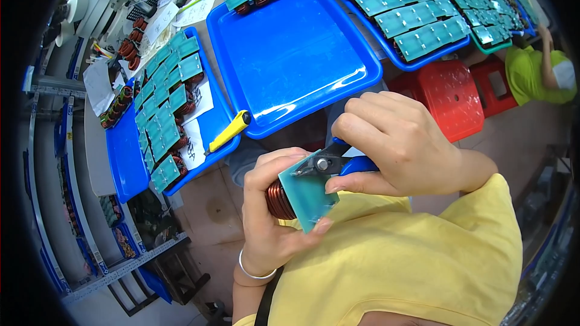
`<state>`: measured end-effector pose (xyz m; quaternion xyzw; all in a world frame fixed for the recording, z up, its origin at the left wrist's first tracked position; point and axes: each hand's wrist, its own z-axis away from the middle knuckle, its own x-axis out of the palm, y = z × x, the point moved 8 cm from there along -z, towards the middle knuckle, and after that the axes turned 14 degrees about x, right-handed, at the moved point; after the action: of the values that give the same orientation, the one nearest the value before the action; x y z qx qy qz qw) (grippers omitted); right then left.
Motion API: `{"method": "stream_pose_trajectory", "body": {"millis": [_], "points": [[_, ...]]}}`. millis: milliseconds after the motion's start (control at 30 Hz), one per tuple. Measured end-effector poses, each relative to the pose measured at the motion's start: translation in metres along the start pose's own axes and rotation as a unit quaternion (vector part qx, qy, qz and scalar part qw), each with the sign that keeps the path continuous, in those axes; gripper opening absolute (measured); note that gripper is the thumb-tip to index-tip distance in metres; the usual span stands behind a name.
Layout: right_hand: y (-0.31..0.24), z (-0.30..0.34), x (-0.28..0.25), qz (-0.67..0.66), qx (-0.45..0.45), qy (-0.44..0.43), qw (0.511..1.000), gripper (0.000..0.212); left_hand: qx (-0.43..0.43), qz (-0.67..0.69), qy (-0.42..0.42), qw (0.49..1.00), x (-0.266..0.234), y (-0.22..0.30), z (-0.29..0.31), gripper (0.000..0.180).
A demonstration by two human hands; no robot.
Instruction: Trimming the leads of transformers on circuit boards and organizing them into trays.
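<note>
My left hand (272,205) is closed round a toroidal coil wound with copper wire (280,200), which has a green circuit board (308,196) on one face. The board is tilted toward my right side. In my right hand (402,142) are flush cutters (326,164) with blue handles, my fingers wrapped round the grips. The cutter jaws lie at the board's upper edge; whether they are closed on a wire lead I cannot tell. The board is held above my lap, in front of my yellow shirt.
A blue tray (290,54) lies ahead, with a yellow utility knife (232,130) at its near left corner. Green boards on coils (160,127) fill the left tray; more boards (417,18) stand in trays at right. A red stool (447,99) and a person in a lime shirt (531,72) are farther right.
</note>
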<state>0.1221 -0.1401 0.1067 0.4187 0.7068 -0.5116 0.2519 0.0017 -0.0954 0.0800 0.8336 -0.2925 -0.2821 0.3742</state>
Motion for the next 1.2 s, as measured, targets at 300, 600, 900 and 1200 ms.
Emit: {"method": "stream_pose_trajectory", "body": {"millis": [300,600,900,1200], "points": [[0.000,-0.001,0.004,0.018,-0.001,-0.017,1.000,0.046,-0.006,0.011,-0.001,1.000,0.002,-0.004,0.002,0.065],[-0.001,0.000,0.008,0.016,-0.002,-0.027,0.999,0.044,0.002,-0.032,0.001,0.999,0.004,-0.004,0.005,0.066],[0.018,-0.007,0.006,-0.128,0.048,-0.151,0.979,0.042,-0.143,0.189,0.117,0.965,-0.004,-0.021,0.011,0.067],[-0.013,-0.060,0.035,-0.300,-0.035,-0.237,0.923,0.053,-0.232,0.346,0.087,0.905,-0.015,-0.047,0.015,0.075]]}}
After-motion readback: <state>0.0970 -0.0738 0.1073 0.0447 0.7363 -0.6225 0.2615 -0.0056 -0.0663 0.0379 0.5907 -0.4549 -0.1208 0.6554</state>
